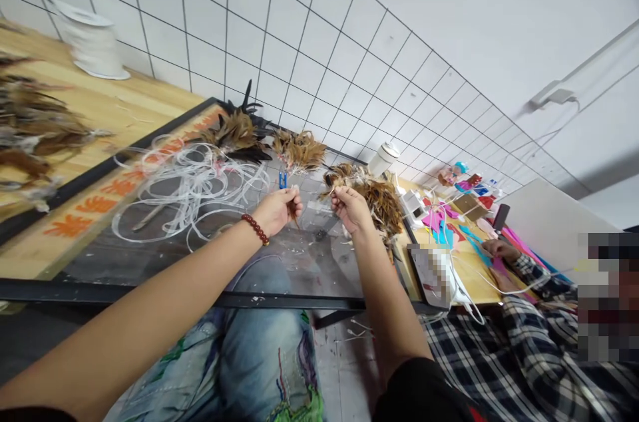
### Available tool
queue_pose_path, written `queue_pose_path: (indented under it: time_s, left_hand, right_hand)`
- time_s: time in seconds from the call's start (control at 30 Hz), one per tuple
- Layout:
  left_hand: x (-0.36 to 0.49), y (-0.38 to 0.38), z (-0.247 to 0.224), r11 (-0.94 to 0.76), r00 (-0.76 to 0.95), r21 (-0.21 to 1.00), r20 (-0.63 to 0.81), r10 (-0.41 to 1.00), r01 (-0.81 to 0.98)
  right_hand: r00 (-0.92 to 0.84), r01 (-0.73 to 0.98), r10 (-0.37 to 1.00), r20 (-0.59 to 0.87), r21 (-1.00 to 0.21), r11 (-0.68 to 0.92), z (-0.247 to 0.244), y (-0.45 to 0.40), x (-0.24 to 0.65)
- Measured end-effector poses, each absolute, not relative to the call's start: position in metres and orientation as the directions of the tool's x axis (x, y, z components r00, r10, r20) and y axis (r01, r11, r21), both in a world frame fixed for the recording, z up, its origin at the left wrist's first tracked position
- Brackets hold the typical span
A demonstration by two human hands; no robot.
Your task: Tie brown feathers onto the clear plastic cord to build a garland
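Note:
My left hand [280, 212], with a red bead bracelet at its wrist, is closed, and a thin brown feather [293, 217] pokes out below its fingers. To its right, my right hand [353, 210] pinches something small at the fingertips; what it is I cannot make out. Both hands hover over a dark glass-topped table [309, 279]. Behind them lie bunches of brown feathers [299, 149], a dark-tipped bunch [234, 132] and a larger pile [379, 202]. A loose tangle of clear white strip [192, 172] spreads left of my left hand, near small blue snips [283, 180].
A white spool [92, 42] and more feathers [37, 126] occupy the wooden surface at left. Black wire grid [299, 42] lines the wall. At right are a white bottle [383, 158], a phone-like device [432, 275] with cables, and a co-worker's hand [502, 250] among colourful pieces.

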State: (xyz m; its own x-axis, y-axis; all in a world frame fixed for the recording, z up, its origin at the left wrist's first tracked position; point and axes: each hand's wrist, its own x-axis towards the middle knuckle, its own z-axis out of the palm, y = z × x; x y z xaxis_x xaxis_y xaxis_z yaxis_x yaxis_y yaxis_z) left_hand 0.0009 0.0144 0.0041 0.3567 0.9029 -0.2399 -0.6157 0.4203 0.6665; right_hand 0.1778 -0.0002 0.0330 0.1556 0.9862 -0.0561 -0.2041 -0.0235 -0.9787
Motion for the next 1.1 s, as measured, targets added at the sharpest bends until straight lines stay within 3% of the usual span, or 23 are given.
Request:
queue_pose_path:
  time_s: [0.13,0.23,0.33,0.43,0.57,0.63,0.7,0.73,0.8,0.87,0.9,1.0,1.1]
  left_hand:
    - [-0.002,0.019,0.002,0.347,0.255,0.664,-0.236,0.938,-0.663]
    - [-0.005,0.021,0.001,0.336,0.249,0.642,-0.226,0.942,-0.689]
    - [-0.006,0.022,0.000,0.322,0.243,0.651,-0.212,0.947,-0.688]
    - [-0.006,0.021,-0.001,0.301,0.234,0.671,-0.191,0.953,-0.678]
    - [-0.004,0.020,-0.002,0.276,0.231,0.701,-0.161,0.960,-0.658]
    - [-0.003,0.020,-0.003,0.252,0.232,0.725,-0.130,0.964,-0.641]
    - [-0.002,0.021,-0.004,0.218,0.236,0.765,-0.088,0.968,-0.607]
    - [-0.001,0.021,-0.006,0.198,0.234,0.787,-0.069,0.970,-0.585]
    - [0.001,0.021,-0.008,0.168,0.222,0.824,-0.053,0.974,-0.541]
    - [0.002,0.021,-0.011,0.156,0.211,0.846,-0.052,0.976,-0.510]
    - [0.003,0.021,-0.012,0.153,0.213,0.851,-0.049,0.976,-0.503]
    - [0.004,0.020,-0.012,0.142,0.242,0.863,-0.023,0.970,-0.486]
    - [0.006,0.017,-0.010,0.145,0.265,0.862,-0.013,0.964,-0.485]
  right_hand:
    - [0.117,-0.169,0.989,-0.093,-0.983,-0.072,0.012,0.011,0.170]
    - [0.310,0.151,0.949,0.056,-0.988,0.009,-0.003,0.013,0.184]
    - [0.382,0.561,0.837,0.391,-0.818,0.127,-0.010,0.010,0.195]
    - [0.120,0.779,0.830,0.544,-0.570,0.261,-0.010,0.002,0.189]
    - [-0.266,0.866,0.865,0.426,-0.288,0.408,-0.009,-0.005,0.168]
    - [-0.279,0.907,0.901,0.333,-0.215,0.361,-0.009,-0.006,0.161]
    - [-0.201,0.930,0.928,0.313,-0.236,0.281,-0.011,-0.006,0.158]
    - [-0.146,0.920,0.933,0.330,-0.300,0.250,-0.011,-0.005,0.157]
    - [-0.010,0.801,0.928,0.372,-0.553,0.231,-0.012,-0.003,0.154]
    - [0.116,0.485,0.929,0.352,-0.836,0.256,-0.012,-0.002,0.149]
    - [0.155,0.287,0.935,0.319,-0.920,0.267,-0.012,-0.002,0.145]
    - [0.196,-0.143,0.953,0.231,-0.955,0.261,-0.013,-0.002,0.134]
    - [0.201,-0.296,0.961,0.188,-0.924,0.242,-0.013,-0.004,0.127]
